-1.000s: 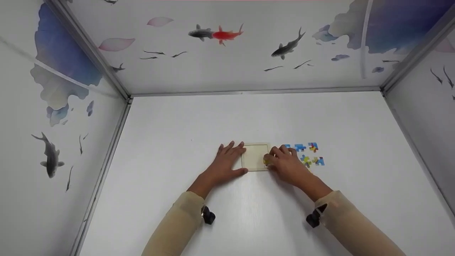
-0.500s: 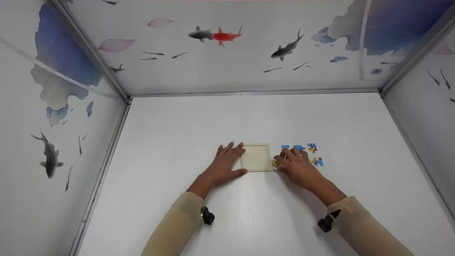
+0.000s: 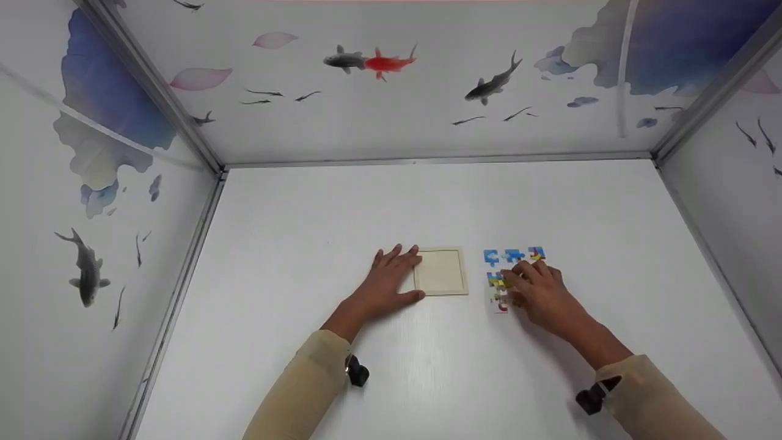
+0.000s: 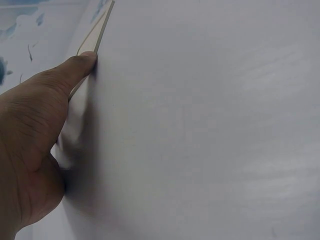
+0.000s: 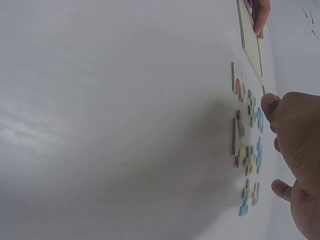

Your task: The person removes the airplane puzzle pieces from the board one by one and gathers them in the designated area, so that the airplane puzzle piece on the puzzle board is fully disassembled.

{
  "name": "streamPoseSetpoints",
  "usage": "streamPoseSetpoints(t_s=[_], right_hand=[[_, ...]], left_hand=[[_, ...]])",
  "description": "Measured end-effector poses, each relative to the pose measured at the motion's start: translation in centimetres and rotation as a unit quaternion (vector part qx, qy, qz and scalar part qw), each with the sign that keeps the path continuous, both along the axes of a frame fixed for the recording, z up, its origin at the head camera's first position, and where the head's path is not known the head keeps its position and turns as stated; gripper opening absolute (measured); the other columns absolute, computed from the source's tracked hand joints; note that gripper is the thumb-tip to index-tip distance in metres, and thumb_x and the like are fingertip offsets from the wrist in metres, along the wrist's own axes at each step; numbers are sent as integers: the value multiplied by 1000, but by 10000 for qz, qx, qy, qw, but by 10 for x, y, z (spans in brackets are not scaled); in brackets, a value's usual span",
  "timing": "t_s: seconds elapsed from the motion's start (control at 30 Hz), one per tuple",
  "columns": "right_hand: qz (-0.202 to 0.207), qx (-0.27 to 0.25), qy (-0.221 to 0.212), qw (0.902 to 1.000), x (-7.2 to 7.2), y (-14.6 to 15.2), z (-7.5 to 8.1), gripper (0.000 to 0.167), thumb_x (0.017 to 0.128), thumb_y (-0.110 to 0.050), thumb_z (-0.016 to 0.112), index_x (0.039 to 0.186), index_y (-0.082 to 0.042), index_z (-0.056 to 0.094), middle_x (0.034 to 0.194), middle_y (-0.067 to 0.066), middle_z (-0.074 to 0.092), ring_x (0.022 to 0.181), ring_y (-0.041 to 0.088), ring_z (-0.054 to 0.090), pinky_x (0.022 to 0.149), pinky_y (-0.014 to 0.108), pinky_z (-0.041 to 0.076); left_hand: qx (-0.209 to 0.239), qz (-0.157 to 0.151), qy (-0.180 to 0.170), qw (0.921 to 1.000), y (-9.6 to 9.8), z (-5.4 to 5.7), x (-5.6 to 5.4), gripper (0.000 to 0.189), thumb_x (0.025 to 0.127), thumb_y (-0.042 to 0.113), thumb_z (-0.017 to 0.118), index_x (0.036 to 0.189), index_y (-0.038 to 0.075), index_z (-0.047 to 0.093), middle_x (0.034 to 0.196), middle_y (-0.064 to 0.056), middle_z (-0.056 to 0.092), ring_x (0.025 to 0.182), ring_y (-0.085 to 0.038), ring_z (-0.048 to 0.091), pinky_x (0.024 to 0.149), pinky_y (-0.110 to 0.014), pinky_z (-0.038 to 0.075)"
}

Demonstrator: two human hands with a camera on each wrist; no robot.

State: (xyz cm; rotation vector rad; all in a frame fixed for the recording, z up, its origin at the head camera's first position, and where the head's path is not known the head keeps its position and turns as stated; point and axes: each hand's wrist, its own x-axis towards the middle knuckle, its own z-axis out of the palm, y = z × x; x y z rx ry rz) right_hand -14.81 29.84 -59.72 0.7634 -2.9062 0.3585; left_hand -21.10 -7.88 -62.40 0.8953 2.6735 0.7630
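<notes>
A square wooden puzzle tray [image 3: 441, 293] lies flat with its bare inside facing up. My left hand [image 3: 386, 280] rests at its left edge, fingers spread and fairly straight; the thumb [image 4: 80, 65] touches the near edge in the left wrist view. To the right, my right hand [image 3: 540, 293] is over the colourful jigsaw pieces [image 3: 491, 256], with thumb and fingers drawn together. It seems to pinch a jigsaw piece, which is mostly hidden by the fingers. In the right wrist view, several flat pieces [image 5: 237, 135] lie below the hand [image 5: 302, 140].
All this lies on a white table [image 3: 342, 208]. White walls printed with fish [image 3: 391, 62] and petals enclose its back and sides. A small black camera [image 3: 357, 371] sits at the left wrist, another camera [image 3: 591, 400] at the right.
My right hand has moved right, from the tray's right edge to over the loose pieces, carrying a yellowish jigsaw piece away. The left hand and tray have stayed nearly still.
</notes>
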Motion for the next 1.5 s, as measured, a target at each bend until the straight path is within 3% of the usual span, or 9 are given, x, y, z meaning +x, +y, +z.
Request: streamPoseSetpoints(t_s=[0.37, 0.8, 1.1, 1.5], right_hand=[[-108, -223, 127, 9996, 12, 32, -5, 50, 91, 1, 88, 137, -10, 73, 122, 10, 63, 112, 36, 57, 96, 71, 49], [-232, -399, 238, 9987, 27, 62, -9, 46, 85, 7, 89, 120, -19, 75, 120, 8, 67, 111, 35, 58, 89, 67, 50], [-290, -400, 66, 9988, 34, 73, -15, 44, 87, 7, 88, 122, -17, 76, 122, 5, 69, 109, 30, 56, 86, 57, 48], [-112, -510, 435, 9977, 35, 76, -17, 41, 82, 10, 91, 108, -15, 72, 115, 3, 70, 101, 26, 56, 79, 50, 48]], left_hand=[[17, -7, 4, 10000, 1, -1, 1, 80, 108, 55, 62, 173, 15, 36, 184, 0, 21, 172, -30, 8, 136, -58, 0], [-65, -51, -28, 10000, -1, -2, 1, 82, 109, 60, 59, 174, 17, 33, 185, 1, 17, 172, -28, 5, 136, -57, -2], [-144, -63, 87, 9998, 0, -3, -2, 83, 109, 61, 60, 174, 16, 34, 184, 1, 19, 172, -30, 8, 136, -60, 1], [-77, 9, -7, 10000, 1, -3, -1, 81, 109, 59, 61, 174, 18, 34, 185, 4, 18, 172, -27, 6, 136, -56, -2]])
